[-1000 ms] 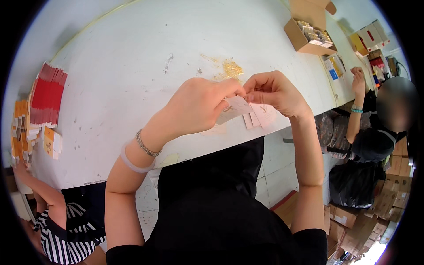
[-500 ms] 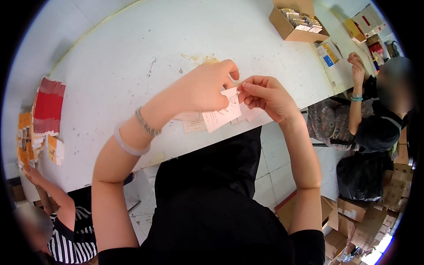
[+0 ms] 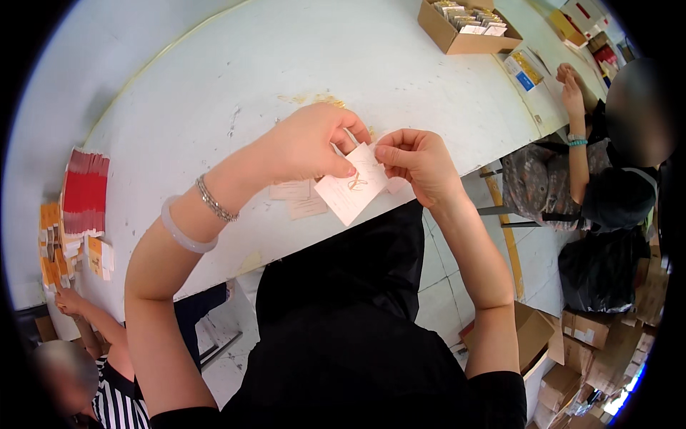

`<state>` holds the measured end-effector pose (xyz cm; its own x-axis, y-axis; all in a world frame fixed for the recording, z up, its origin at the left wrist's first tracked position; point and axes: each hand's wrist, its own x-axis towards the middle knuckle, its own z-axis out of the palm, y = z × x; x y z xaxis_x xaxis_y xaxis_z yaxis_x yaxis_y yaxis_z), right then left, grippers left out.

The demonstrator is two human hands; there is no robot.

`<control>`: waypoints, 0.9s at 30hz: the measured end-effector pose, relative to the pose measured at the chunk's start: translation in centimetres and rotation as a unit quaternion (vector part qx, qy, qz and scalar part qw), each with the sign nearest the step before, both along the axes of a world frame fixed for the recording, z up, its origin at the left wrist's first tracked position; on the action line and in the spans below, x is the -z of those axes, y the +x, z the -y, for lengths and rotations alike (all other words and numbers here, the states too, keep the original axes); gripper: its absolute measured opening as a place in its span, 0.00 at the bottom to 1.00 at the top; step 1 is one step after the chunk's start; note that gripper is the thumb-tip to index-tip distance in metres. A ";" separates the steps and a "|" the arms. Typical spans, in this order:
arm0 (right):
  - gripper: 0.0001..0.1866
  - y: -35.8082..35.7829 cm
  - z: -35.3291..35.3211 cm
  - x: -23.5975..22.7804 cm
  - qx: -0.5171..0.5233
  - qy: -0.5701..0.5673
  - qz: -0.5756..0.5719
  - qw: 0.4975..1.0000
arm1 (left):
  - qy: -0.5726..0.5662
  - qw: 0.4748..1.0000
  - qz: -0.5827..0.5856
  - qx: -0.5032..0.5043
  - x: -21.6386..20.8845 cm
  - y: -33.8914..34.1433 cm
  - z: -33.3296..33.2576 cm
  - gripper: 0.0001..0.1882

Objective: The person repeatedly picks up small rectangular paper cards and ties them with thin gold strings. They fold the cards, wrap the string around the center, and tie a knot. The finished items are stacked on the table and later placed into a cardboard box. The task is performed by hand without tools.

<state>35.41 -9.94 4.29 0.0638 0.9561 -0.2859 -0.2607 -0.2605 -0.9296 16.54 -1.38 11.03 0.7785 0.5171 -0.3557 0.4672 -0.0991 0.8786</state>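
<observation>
My left hand (image 3: 307,146) grips a small white card (image 3: 344,202) near its upper left edge, thumb in front and fingers behind. A thin gold-coloured piece (image 3: 356,183), looped in shape, shows on the card's face. My right hand (image 3: 423,166) is closed in a pinch at the card's upper right corner; whatever its fingertips hold is too small to make out. Beneath and beside my hands, several similar white cards (image 3: 307,207) lie near the table's front edge. Beyond my left hand is a loose scatter of gold-coloured pieces (image 3: 330,101).
On the white table (image 3: 179,107), a cardboard box (image 3: 468,44) of filled cards stands far right, beside a small blue-and-yellow packet (image 3: 524,71). Red packages (image 3: 84,193) and orange ones (image 3: 51,243) are stacked far left. Co-workers sit at both sides. Cardboard boxes (image 3: 529,336) crowd the lower right floor.
Both hands have shifted slightly left with the card, which is now tilted so more of its face and the gold-coloured piece show. The whole view has turned a little.
</observation>
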 end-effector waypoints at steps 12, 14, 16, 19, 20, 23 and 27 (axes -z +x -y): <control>0.01 0.3 -2.1 1.5 0.029 0.171 0.344 0.923 | 0.042 0.969 0.129 -0.205 6.9 2.1 2.5 0.09; 0.01 0.5 -2.7 2.3 0.011 0.181 0.371 0.911 | 0.104 0.968 0.108 -0.200 7.8 2.4 2.3 0.09; 0.02 0.7 -3.2 2.9 -0.003 0.179 0.401 0.898 | 0.145 0.964 0.097 -0.199 8.2 2.5 2.2 0.10; 0.03 0.6 -3.3 4.2 0.000 0.199 0.419 0.886 | 0.225 0.957 0.054 -0.176 8.8 2.6 2.2 0.10; 0.03 0.5 -3.3 4.8 0.010 0.219 0.437 0.872 | 0.254 0.952 0.034 -0.165 9.0 2.5 2.2 0.10; 0.04 0.0 -3.2 6.1 0.030 0.289 0.493 0.820 | 0.365 0.918 -0.001 -0.155 9.9 2.1 2.6 0.08; 0.04 0.0 -3.1 6.2 0.040 0.333 0.515 0.789 | 0.354 0.916 -0.021 -0.190 9.4 0.1 0.8 0.06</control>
<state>35.45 -6.87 -1.90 0.0023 0.8533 0.5215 0.7309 0.3545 -0.5832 16.65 -2.13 1.61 0.4884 0.8600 0.1478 0.6175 -0.4603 0.6378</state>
